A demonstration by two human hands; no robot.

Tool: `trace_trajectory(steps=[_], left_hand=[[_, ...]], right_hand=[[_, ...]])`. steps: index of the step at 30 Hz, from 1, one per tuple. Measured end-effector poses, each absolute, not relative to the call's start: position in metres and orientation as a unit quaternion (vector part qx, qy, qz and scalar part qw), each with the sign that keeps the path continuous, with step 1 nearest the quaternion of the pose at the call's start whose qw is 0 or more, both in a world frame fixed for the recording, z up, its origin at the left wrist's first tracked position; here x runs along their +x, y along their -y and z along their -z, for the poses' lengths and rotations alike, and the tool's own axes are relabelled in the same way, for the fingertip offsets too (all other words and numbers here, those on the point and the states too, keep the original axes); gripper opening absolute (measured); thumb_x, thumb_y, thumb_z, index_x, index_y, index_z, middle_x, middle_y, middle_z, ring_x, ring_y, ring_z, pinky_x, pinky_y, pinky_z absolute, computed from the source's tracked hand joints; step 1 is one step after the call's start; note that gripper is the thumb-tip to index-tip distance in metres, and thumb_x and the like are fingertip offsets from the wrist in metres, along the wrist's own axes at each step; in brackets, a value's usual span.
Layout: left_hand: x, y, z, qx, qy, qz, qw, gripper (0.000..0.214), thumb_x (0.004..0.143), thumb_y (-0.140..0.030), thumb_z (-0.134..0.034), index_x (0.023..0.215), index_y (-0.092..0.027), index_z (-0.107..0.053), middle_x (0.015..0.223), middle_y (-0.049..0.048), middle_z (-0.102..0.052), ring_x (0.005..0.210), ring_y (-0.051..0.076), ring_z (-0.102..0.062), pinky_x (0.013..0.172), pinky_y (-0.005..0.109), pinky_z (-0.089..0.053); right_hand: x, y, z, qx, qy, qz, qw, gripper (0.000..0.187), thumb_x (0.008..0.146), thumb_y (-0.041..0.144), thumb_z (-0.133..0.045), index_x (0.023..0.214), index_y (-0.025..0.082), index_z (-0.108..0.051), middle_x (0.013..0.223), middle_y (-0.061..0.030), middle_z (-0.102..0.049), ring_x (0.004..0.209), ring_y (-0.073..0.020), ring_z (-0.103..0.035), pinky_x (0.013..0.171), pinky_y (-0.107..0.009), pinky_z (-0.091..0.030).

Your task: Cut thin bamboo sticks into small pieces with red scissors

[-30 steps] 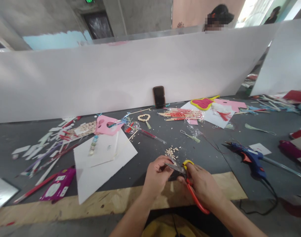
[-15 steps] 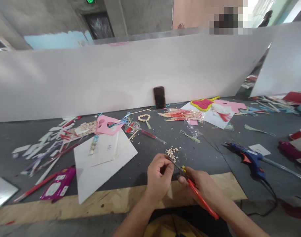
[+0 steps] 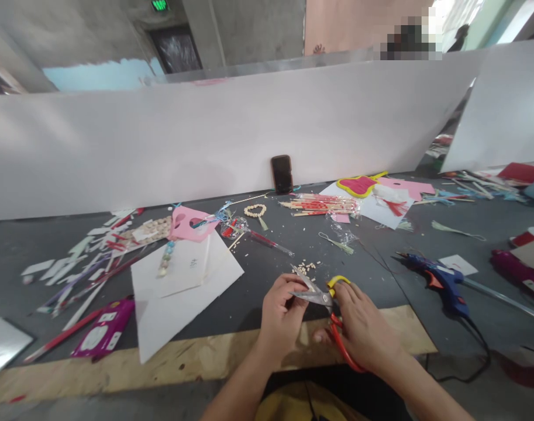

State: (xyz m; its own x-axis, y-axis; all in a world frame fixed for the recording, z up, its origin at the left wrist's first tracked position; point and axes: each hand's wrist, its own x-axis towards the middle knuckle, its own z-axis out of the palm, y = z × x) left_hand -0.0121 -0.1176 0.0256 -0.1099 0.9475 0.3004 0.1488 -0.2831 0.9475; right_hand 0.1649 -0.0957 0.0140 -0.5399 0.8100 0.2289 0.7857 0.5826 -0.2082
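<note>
My right hand (image 3: 358, 318) is closed on a pair of scissors (image 3: 316, 297) with red and yellow handles. The blades are spread and point left, reaching over the fingers of my left hand (image 3: 282, 310). That hand is pinched, thumb against forefinger; what it holds, if anything, is too small or hidden to make out. Just beyond the blades lies a small heap of short pale pieces (image 3: 308, 267) on the dark table, partly covered by the scissors.
A blue glue gun (image 3: 440, 286) with a cord lies at the right. White paper (image 3: 152, 316) and a purple packet (image 3: 106, 330) are to the left. Farther back are a beaded bracelet (image 3: 255, 210), bagged sticks (image 3: 321, 203) and a phone (image 3: 282, 173) against a white partition (image 3: 183, 140).
The scissors have opened: their blades, closed together before, now stand apart, and the handles have spread in my right hand. My left hand stays in nearly the same place.
</note>
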Motion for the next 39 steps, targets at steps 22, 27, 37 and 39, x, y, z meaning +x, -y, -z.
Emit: trace_trajectory(steps=[22, 27, 37, 39], left_hand=[[-0.008, 0.117, -0.025, 0.579, -0.532, -0.547, 0.288, 0.015, 0.080, -0.016, -0.054, 0.067, -0.016, -0.061, 0.090, 0.0076, -0.058, 0.082, 0.018, -0.058, 0.069, 0.026, -0.046], [-0.008, 0.116, -0.019, 0.560, -0.522, -0.554, 0.326, 0.009, 0.081, -0.016, -0.055, 0.073, -0.016, -0.059, 0.096, 0.0074, -0.056, 0.075, 0.015, -0.057, 0.060, 0.023, -0.045], [-0.008, 0.116, -0.022, 0.531, -0.507, -0.571, 0.367, 0.010, 0.078, -0.014, -0.058, 0.073, -0.016, -0.066, 0.092, 0.0077, -0.060, 0.087, 0.019, -0.060, 0.076, 0.028, -0.047], [-0.009, 0.115, -0.024, 0.534, -0.499, -0.559, 0.391, 0.010, 0.076, -0.011, -0.058, 0.071, -0.016, -0.066, 0.089, 0.0072, -0.061, 0.082, 0.018, -0.061, 0.073, 0.027, -0.047]], right_hand=[[0.160, 0.099, -0.024, -0.493, 0.829, -0.239, 0.110, 0.029, 0.089, 0.045, -0.038, 0.083, 0.021, -0.051, 0.072, -0.0060, -0.064, 0.061, -0.0178, -0.058, 0.054, -0.026, -0.038], [0.160, 0.096, -0.024, -0.489, 0.839, -0.190, 0.148, 0.027, 0.088, 0.044, -0.040, 0.091, 0.020, -0.050, 0.076, -0.0072, -0.063, 0.066, -0.0194, -0.058, 0.058, -0.029, -0.041], [0.166, 0.093, -0.016, -0.464, 0.876, -0.035, 0.131, 0.040, 0.070, 0.024, -0.057, 0.107, 0.013, -0.047, 0.105, -0.0167, -0.058, 0.099, -0.0310, -0.052, 0.081, -0.043, -0.045], [0.166, 0.093, -0.014, -0.462, 0.877, -0.025, 0.132, 0.042, 0.070, 0.026, -0.058, 0.108, 0.013, -0.047, 0.106, -0.0167, -0.058, 0.100, -0.0316, -0.051, 0.081, -0.043, -0.045]])
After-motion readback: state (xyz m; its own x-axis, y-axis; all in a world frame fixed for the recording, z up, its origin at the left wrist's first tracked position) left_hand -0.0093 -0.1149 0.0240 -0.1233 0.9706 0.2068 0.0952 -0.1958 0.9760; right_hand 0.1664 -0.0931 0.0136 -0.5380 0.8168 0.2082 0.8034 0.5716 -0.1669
